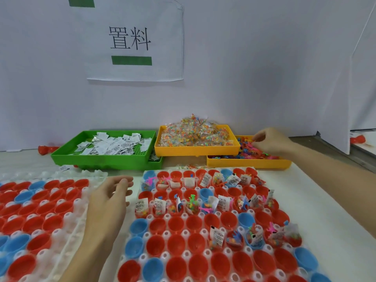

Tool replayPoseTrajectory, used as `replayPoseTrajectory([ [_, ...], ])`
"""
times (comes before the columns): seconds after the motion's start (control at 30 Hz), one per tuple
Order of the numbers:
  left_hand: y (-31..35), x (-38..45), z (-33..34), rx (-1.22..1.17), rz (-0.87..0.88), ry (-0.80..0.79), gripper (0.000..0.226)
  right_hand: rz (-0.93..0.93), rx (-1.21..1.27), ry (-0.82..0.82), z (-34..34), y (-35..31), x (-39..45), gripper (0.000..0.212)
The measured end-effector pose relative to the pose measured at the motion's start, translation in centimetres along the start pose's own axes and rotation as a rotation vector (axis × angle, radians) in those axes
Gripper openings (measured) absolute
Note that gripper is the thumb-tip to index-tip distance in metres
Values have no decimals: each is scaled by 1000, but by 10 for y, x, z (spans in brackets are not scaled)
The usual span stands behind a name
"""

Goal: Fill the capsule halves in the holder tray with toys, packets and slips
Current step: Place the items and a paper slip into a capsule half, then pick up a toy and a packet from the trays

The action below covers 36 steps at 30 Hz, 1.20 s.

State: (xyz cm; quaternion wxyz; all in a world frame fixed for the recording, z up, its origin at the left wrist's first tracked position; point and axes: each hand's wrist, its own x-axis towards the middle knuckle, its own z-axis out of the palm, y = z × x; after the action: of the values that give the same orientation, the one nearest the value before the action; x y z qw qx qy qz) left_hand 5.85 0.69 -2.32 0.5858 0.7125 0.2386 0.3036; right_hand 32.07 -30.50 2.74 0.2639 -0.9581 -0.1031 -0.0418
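Worktop: pale, set against a white partition with a paper sign (135,40). Left: second holder tray (38,216) of empty red and blue halves. My left hand (109,197) hovered between the trays, fingers loosely apart, holding nothing. Behind: green tray (101,159) of slips, yellow tray (195,150) of packets. Centre-right: holder tray (203,237), some capsule halves (177,224) filled. Far right: my right hand (270,142) in the toy tray (248,162), fingers pinched on toys.
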Motion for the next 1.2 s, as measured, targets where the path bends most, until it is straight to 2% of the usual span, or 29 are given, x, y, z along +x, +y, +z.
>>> replayPoseTrajectory([
  [0.13,1,-1,1,-13,15,7,25,16,-91,-1,19,-2,17,25],
  [0.4,6,-3,1,-12,28,25,26,46,-140,2,31,0,32,32],
  [0.6,10,-6,0,14,42,51,25,53,99,130,27,11,27,33],
  [0.77,17,-9,3,12,75,43,26,-28,237,247,16,12,13,33],
  [0.9,22,-15,5,0,86,7,26,-32,339,274,8,9,-2,22],
  [1.07,30,-23,7,-12,126,-70,24,-46,748,192,-11,-25,-47,14],
  [1.2,36,-27,8,8,189,-139,23,-196,833,30,-14,-60,-112,9],
])
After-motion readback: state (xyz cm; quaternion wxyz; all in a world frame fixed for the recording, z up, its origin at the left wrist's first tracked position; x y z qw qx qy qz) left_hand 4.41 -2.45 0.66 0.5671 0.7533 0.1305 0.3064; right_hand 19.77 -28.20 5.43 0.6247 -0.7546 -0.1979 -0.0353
